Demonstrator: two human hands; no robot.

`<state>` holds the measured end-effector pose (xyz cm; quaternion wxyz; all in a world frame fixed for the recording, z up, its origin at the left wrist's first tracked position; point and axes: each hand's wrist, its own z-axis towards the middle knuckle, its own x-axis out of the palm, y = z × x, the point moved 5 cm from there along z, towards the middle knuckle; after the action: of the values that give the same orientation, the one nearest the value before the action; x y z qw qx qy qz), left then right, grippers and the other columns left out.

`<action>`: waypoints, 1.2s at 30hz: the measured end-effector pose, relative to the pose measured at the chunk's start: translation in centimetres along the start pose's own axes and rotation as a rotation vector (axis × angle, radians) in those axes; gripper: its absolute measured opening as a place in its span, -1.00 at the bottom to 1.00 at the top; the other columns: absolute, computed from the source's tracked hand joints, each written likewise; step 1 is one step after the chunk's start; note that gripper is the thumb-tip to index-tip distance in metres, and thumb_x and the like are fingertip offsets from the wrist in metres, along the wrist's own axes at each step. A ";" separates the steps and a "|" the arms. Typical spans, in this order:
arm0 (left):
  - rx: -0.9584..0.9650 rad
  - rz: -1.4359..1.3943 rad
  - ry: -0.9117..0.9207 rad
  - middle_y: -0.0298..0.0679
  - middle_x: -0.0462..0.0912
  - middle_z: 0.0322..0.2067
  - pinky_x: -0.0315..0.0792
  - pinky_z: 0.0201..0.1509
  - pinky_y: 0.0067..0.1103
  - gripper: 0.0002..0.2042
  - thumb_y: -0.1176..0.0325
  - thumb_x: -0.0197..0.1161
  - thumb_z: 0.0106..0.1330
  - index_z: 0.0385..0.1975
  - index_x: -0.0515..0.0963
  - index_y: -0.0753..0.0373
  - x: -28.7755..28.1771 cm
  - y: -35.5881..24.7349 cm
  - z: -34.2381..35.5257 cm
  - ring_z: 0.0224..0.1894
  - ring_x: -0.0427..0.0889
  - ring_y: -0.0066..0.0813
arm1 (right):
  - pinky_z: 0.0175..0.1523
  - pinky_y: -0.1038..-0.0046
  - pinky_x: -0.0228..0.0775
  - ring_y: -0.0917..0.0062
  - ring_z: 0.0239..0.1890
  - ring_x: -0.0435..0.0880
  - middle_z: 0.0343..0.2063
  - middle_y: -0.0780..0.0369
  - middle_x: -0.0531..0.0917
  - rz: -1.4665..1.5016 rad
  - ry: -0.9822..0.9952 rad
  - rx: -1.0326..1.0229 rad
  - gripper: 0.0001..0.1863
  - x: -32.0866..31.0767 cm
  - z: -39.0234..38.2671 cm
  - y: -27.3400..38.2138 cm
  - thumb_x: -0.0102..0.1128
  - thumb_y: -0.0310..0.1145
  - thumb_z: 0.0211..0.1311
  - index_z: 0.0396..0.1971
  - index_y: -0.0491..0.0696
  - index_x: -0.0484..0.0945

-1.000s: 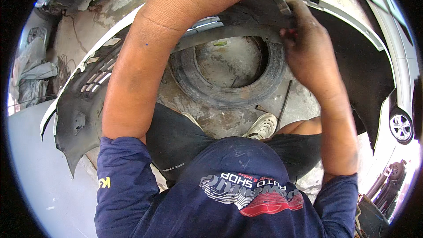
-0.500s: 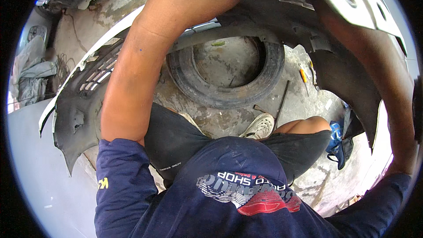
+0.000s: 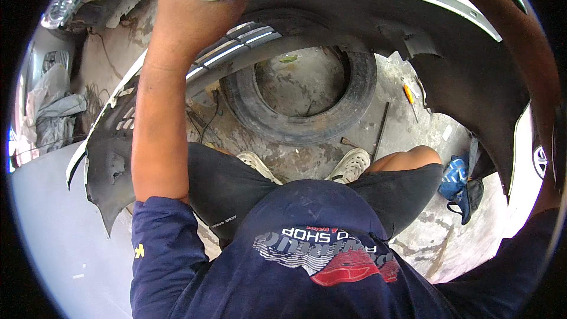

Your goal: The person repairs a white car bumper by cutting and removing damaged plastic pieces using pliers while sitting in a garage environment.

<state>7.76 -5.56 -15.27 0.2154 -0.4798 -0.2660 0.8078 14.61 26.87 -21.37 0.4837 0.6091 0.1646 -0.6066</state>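
Observation:
A large car bumper [image 3: 472, 77], black inside with white outer edges, curves around in front of me above the floor. My left hand [image 3: 204, 18] is closed at its raised upper edge; a white part of the bumper covers the fingers. A slotted grille section [image 3: 242, 38] shows just right of that hand. My right forearm [image 3: 534, 65] runs up along the bumper's right side to the top of the picture. The right hand is cut off there and in shadow, so its fingers do not show.
A worn tyre [image 3: 301, 130] lies on the concrete floor inside the bumper's curve. Right of it are an orange-handled screwdriver [image 3: 409, 94] and a thin dark bar [image 3: 382, 127]. A blue-and-black item [image 3: 458, 183] lies by my right knee. Crumpled plastic [image 3: 56, 103] sits far left.
The bumper has turned and shifted, showing more of its grille slots. My left hand has moved left and down, and a white edge now covers its fingers. The right arm has shifted upward.

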 end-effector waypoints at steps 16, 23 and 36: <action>0.373 0.979 -0.140 0.04 0.75 -0.06 0.58 0.12 -0.18 -0.60 0.14 0.37 0.25 0.02 0.69 0.21 -0.8 -2.2 -2.2 -0.01 0.71 0.10 | 0.14 0.11 0.57 0.11 -0.04 0.68 -0.17 0.04 0.62 0.152 -0.017 0.035 -0.72 0.9 -2.5 -1.2 0.23 -0.42 0.26 -0.04 -0.10 0.52; 0.275 1.339 0.177 0.06 0.73 -0.02 0.56 0.14 -0.13 -0.57 0.14 0.35 0.29 0.16 0.67 0.04 0.3 3.4 -3.9 0.00 0.70 0.15 | 0.17 0.12 0.56 0.14 -0.04 0.68 -0.18 0.06 0.61 0.115 -0.006 -0.014 -0.75 -0.2 -0.6 -0.8 0.23 -0.38 0.28 -0.08 -0.10 0.53; 0.285 0.622 -0.027 -0.03 0.64 0.15 0.47 0.29 -0.24 -0.43 0.23 0.50 0.19 0.25 0.57 0.13 -1.0 -3.4 -1.2 0.18 0.62 -0.04 | 0.21 0.14 0.54 0.19 -0.05 0.66 -0.21 0.10 0.58 -0.421 0.077 -0.377 -0.77 -9.2 15.3 -2.7 0.24 -0.29 0.32 -0.16 -0.11 0.53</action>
<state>9.65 -3.28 -12.91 0.0199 -0.4923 0.0056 0.8702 1.66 19.61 -11.00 0.4450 0.4833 0.4157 -0.6289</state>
